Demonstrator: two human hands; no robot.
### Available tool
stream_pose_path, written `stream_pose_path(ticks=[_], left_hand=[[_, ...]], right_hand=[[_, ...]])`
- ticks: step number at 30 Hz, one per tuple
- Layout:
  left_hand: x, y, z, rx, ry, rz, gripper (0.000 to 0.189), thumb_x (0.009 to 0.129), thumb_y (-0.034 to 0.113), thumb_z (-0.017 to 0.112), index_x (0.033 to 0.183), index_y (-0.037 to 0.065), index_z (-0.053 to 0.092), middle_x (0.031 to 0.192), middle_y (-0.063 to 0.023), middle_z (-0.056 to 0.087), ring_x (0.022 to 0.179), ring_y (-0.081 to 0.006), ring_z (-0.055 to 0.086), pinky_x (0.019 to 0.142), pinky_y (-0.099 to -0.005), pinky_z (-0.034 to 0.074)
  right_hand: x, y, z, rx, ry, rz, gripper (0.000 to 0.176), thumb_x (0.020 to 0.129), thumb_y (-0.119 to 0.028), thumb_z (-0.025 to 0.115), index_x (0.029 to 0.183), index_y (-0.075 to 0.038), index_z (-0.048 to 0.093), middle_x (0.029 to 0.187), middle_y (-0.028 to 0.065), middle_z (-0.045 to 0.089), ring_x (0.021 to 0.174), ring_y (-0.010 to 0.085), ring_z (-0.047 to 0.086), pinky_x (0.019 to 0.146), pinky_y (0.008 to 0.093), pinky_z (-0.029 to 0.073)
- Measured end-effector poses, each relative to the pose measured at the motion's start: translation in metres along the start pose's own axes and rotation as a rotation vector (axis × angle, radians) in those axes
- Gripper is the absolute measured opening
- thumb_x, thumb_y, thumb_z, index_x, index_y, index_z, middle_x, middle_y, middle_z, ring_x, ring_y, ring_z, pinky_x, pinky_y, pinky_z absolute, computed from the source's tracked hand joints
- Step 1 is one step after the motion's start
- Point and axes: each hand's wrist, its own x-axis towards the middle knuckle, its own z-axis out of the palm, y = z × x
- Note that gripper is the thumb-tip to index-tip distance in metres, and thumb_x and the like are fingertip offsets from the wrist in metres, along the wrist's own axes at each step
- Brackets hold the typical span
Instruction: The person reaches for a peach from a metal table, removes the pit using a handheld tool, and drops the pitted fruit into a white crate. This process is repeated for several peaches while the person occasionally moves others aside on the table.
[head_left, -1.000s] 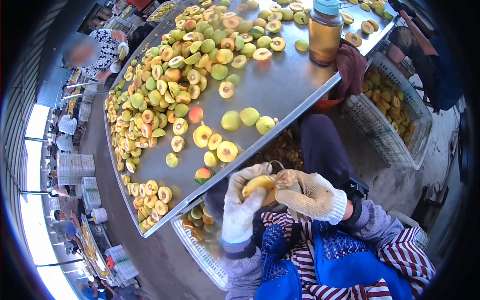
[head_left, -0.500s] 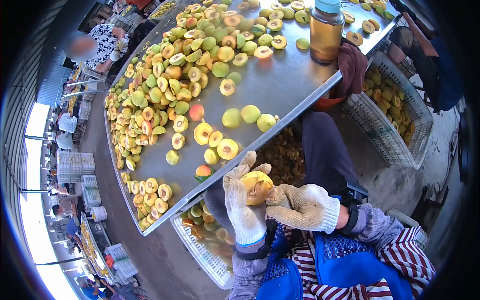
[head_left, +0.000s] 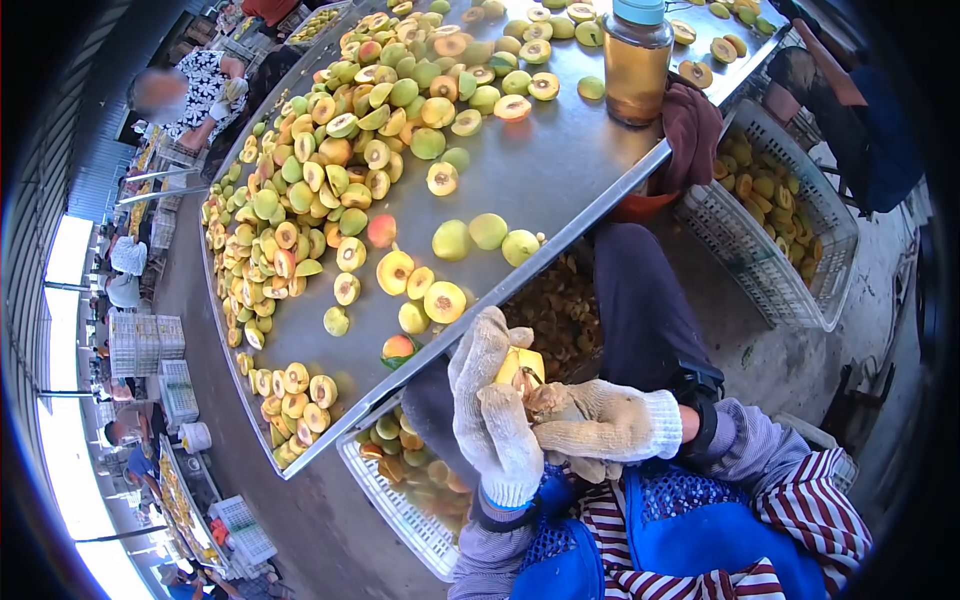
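Observation:
My left hand [head_left: 490, 410], in a knitted work glove, is closed around a yellow peach [head_left: 520, 366] with cut flesh showing. My gloved right hand [head_left: 610, 420] meets it from the right, its fingers curled and pressed at the fruit's brown, ragged middle. Whatever those right fingers grip is hidden by the glove. Both hands are above my lap, just off the near edge of the metal table [head_left: 570, 180]. On that table, nearest the hands, lie a halved peach [head_left: 444, 301] and a reddish peach with a leaf [head_left: 399, 347].
A large heap of halved peaches [head_left: 330, 170] covers the table's left side. A jar of amber liquid [head_left: 637, 65] and a maroon cloth [head_left: 692, 135] are at the right edge. Crates of fruit stand below, one right [head_left: 765, 270], one left [head_left: 400, 520]. Other people work nearby.
My left fingers have wrapped further over the peach, so less of it shows. My right hand has turned slightly against it. The whole view has shifted a little left.

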Motion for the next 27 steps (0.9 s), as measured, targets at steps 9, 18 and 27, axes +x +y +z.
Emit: stream_pose_path(ticks=[9,18,27], left_hand=[[0.017,0.015,-0.005,0.072,-0.136,-0.094,0.043,0.102,0.026,0.048,0.124,-0.009,0.057,0.123,-0.0195,0.061,0.097,-0.0249,0.064,0.086,-0.0328,0.052],[0.03,0.007,-0.021,-0.253,-0.462,-0.398,0.035,0.1,0.023,0.053,0.117,-0.006,0.063,0.113,-0.0155,0.064,0.096,-0.0196,0.064,0.085,-0.0309,0.051],[0.018,0.02,-0.01,-0.285,-0.129,-0.42,0.062,0.097,0.052,0.052,0.113,-0.007,0.062,0.106,-0.0204,0.066,0.093,-0.0276,0.064,0.082,-0.0374,0.053]], right_hand=[[0.007,0.026,-0.021,0.348,-0.3,0.054,0.038,0.101,-0.038,0.051,0.095,-0.001,0.058,0.06,0.0085,0.061,0.044,0.0137,0.058,0.038,0.0226,0.046],[0.003,0.031,-0.018,0.645,-0.405,0.035,0.045,0.103,-0.041,0.047,0.093,0.002,0.057,0.053,0.0059,0.057,0.036,0.0111,0.052,0.034,0.0202,0.041],[0.003,0.002,-0.009,0.133,-0.149,0.135,0.041,0.102,-0.038,0.049,0.099,0.002,0.057,0.061,0.0108,0.062,0.044,0.0145,0.059,0.038,0.0234,0.049]])
